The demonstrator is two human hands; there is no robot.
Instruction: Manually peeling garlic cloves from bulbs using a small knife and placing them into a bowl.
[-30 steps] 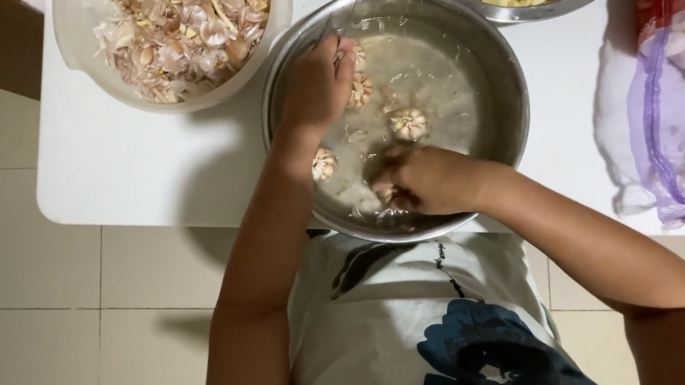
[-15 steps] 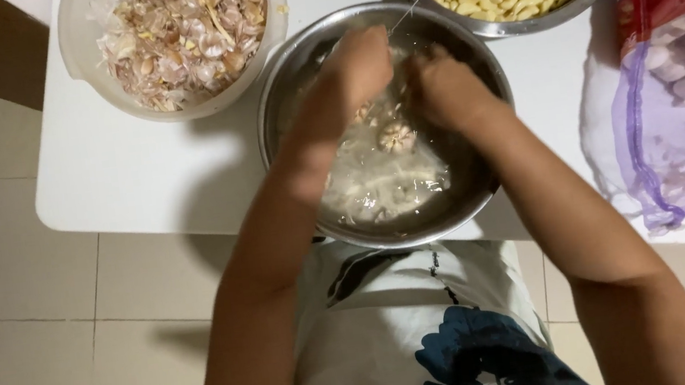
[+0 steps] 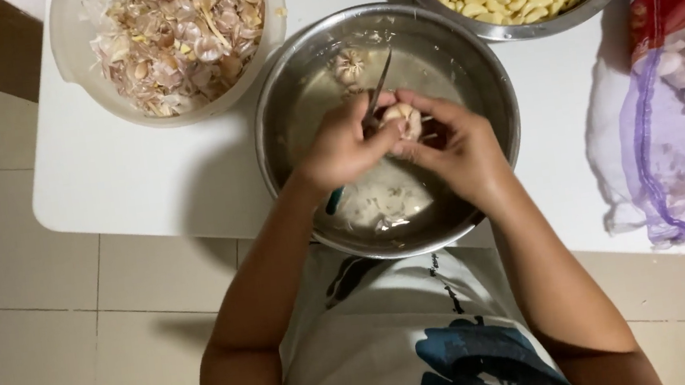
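Both hands had risen and met above the steel bowl (image 3: 290, 190) on the worktop (image 3: 123, 176). From the head view, the left hand (image 3: 345, 144) gripped a knife (image 3: 378, 92); the right hand (image 3: 459, 148) pinched a garlic bulb (image 3: 406, 119). More garlic sat in cloudy water. A plastic bowl (image 3: 75, 69) held skins, a second steel bowl (image 3: 589, 5) peeled cloves, a net bag (image 3: 678, 90) whole bulbs.

We hold both bare forearms angled inward — our left hand (image 3: 345, 142) curls into a closed grip, thumb side up, while our right hand (image 3: 455, 148) meets it, fingertips (image 3: 403, 107) pinched together — the two hands touching.
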